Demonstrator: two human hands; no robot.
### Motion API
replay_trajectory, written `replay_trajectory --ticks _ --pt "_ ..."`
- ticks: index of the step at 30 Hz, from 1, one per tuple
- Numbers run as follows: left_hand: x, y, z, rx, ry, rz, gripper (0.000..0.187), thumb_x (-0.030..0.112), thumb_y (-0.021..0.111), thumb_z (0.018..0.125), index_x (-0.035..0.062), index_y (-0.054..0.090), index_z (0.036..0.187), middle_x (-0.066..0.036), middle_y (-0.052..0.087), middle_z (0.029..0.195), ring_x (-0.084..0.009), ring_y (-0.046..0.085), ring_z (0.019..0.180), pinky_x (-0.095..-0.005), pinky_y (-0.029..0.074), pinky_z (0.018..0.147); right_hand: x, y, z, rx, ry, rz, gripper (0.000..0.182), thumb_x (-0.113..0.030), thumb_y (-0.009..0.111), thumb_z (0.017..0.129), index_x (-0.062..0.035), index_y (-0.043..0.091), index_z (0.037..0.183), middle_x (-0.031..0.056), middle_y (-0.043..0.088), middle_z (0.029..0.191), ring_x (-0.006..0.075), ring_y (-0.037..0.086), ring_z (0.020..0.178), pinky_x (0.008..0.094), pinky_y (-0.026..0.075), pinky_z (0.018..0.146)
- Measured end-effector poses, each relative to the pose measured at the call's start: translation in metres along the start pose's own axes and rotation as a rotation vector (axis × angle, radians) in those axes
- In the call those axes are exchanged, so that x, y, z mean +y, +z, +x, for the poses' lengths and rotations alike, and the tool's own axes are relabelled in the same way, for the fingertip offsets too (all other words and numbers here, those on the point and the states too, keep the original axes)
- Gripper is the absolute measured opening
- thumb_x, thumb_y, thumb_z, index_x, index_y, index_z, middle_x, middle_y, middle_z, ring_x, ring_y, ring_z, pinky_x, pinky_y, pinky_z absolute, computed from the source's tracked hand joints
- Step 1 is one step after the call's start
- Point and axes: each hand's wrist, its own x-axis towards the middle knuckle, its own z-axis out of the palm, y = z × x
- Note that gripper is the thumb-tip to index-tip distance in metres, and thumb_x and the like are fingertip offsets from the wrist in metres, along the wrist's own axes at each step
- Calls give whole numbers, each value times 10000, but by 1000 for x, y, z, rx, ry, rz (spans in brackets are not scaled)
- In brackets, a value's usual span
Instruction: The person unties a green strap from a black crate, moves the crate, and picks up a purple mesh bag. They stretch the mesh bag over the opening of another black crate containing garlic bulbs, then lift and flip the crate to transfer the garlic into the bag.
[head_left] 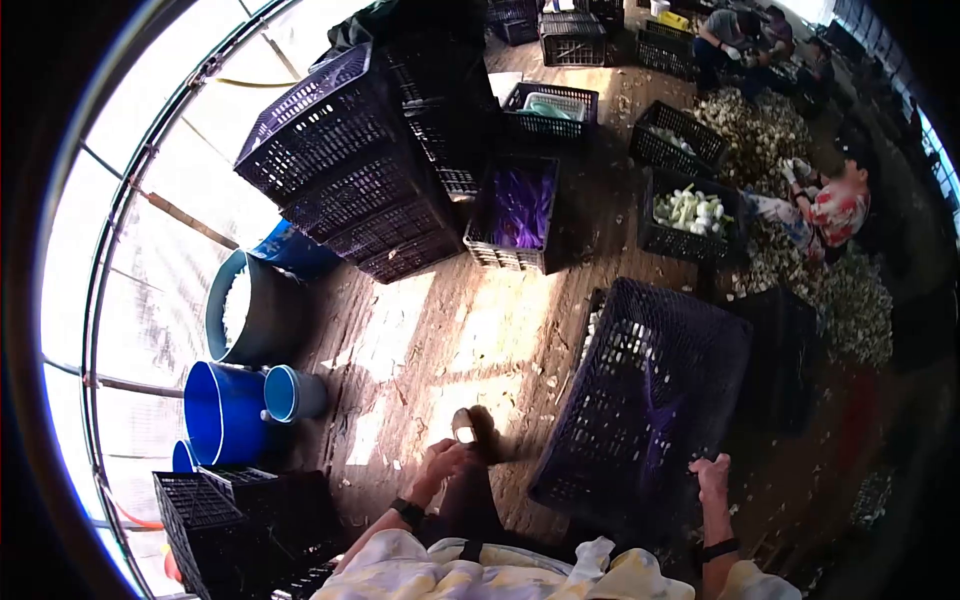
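Observation:
A large black plastic crate point(650, 390) with slotted walls stands right in front of me, with something purple showing through it. My right hand point(712, 476) is by its near right corner, fingers loosely bent and apart, holding nothing that shows. To the left of the crate, my left hand point(442, 464) hangs over my leg, close above a shoe point(470, 430), with its fingers loosely extended and nothing visible in them. Both wrists carry dark bands. Pale bulbs show behind the crate's far left edge.
Stacked black crates point(350, 170) stand ahead left. A crate with purple lining point(520, 205) adjoins them. Blue buckets point(225, 410) line the left wall. A crate of white bulbs point(690, 212) stands near a seated person point(835, 205) and a bulb heap point(755, 125).

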Motion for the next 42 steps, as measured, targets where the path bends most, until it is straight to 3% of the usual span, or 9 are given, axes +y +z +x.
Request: replay_trajectory --ticks 6,11,20,23,26,32,36,39,42 --pt "179 -58 -22 -75 216 33 623 450 573 857 -8 467 1266 -145 511 1223 -226 464 1137 -346 372 939 -219 148 -57 -141 -276 236 178 108 554 575 21 513 725 148 607 798 235 616 667 327 519 584" --pt "358 -114 -54 -115 588 73 972 552 634 745 -51 231 1393 -222 386 1355 -298 370 1259 -415 274 1067 -388 255 -128 -313 -490 226 438 55 532 605 76 499 1041 194 608 977 274 627 810 349 517 649" --pt "465 -146 -68 -21 855 -523 443 -18 465 640 -33 532 1077 -70 606 972 -169 553 904 -302 441 819 -679 362 -174 -660 -1089 -244 373 -48 601 736 85 549 1081 153 636 1016 176 615 835 286 484 789" --pt "492 -173 -42 696 1515 660 339 -98 548 579 -11 584 905 -142 619 878 -308 565 829 -382 386 892 -785 398 -183 -849 -1223 -552 549 -368 621 843 1 501 1232 117 600 1119 152 574 988 260 442 861" --pt "549 -185 -43 731 1643 638 275 -49 487 682 -40 549 950 -146 606 880 -273 592 799 -354 446 817 -846 376 -154 -608 -1775 -366 730 -559 524 850 -56 387 1361 113 466 1339 221 437 1245 346 348 1004" --pt "687 -225 -26 505 1594 658 243 50 393 855 -98 485 1025 -170 597 874 -235 647 753 -311 554 685 -818 307 5 -626 -978 249 494 -366 570 881 -21 502 1228 112 607 1146 182 597 1022 306 493 838" --pt "774 -259 22 457 1069 509 279 149 415 834 -61 567 940 -218 643 856 -281 661 769 -349 542 698 -700 304 95 -569 -539 334 302 -294 560 900 -79 581 1112 49 648 1041 137 624 919 277 510 733" --pt "816 -291 78 708 1094 1055 277 202 443 806 -6 622 844 -211 624 888 -290 639 784 -373 502 703 -602 298 96 -425 -314 447 280 -287 555 886 -60 587 1045 84 659 965 172 640 839 322 515 684" --pt "832 -299 118 438 1020 957 287 99 410 805 -74 477 1023 -261 595 1023 -332 644 831 -387 531 732 -499 275 88 -234 -86 508 275 -275 567 861 -51 601 1017 106 656 941 202 647 820 340 525 662"
